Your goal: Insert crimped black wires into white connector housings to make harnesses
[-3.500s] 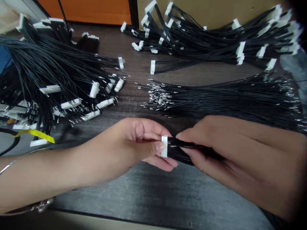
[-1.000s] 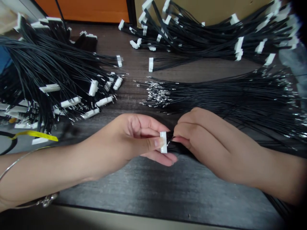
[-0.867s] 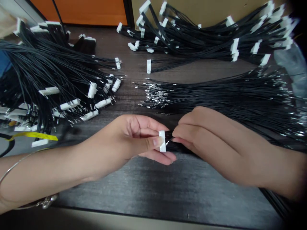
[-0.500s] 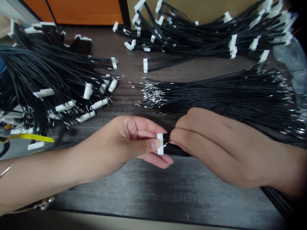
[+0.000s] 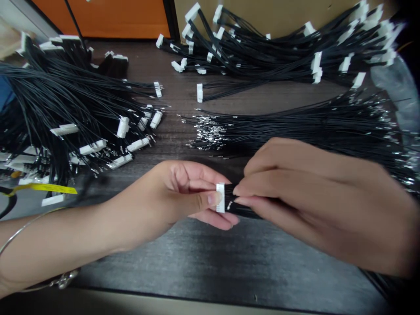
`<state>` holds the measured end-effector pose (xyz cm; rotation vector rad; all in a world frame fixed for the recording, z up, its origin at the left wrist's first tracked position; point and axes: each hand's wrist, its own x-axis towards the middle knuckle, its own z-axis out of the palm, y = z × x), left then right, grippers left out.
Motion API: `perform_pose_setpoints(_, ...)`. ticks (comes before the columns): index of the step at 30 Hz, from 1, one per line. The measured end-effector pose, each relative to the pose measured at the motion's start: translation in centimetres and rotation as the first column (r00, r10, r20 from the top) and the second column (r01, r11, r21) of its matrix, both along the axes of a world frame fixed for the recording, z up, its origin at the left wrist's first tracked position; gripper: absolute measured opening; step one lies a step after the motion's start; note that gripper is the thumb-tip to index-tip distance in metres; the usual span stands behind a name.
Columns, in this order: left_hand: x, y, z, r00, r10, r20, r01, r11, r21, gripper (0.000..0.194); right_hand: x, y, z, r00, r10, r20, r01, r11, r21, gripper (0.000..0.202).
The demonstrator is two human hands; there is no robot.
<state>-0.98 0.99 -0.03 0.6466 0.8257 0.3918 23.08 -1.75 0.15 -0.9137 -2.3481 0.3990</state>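
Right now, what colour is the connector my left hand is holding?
White: the connector in your left hand shows best in the head view.

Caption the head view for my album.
A left hand grips a white connector, a right hand close beside it at black wires, metal-tipped wires spread behind.

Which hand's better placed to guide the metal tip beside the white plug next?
Probably the right hand: its fingers are close to the metal tip; the left hand grips the white plug.
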Motion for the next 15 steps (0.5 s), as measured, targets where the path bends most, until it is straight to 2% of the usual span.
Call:
perform_pose_setpoints(3, 0.1, 0.1, 0.2, 1.0, 0.005, -0.015, -0.006, 1.0, -0.008, 0.018, 0.3, -0.4, 0.5, 0.995, -0.077, -0.067, 0.071, 0.993, -0.092, 0.017)
perform_pose_setpoints(6, 0.4, 0.1, 0.4, 0.999, -0.007, -0.036, 0.008, 1.0, 0.013, 0.022, -0.2, -0.4, 0.5, 0.992, -0.121, -0.028, 0.112, 0.972, -0.207, 0.026)
perform_pose_setpoints(10, 0.8, 0.0, 0.5, 0.996, 0.012, -0.09, -0.011, 1.0, 0.02, 0.022, -1.1, 0.3, 0.2, 0.986, -0.164, 0.008, 0.162, 0.961, -0.226, 0.027)
perform_pose_setpoints(15, 1.0, -0.1, 0.6, 0.991, 0.029, -0.127, -0.025, 0.999, 0.03, 0.021, -1.8, 0.6, 0.4, 0.985, -0.171, -0.023, 0.157, 0.944, -0.289, 0.027)
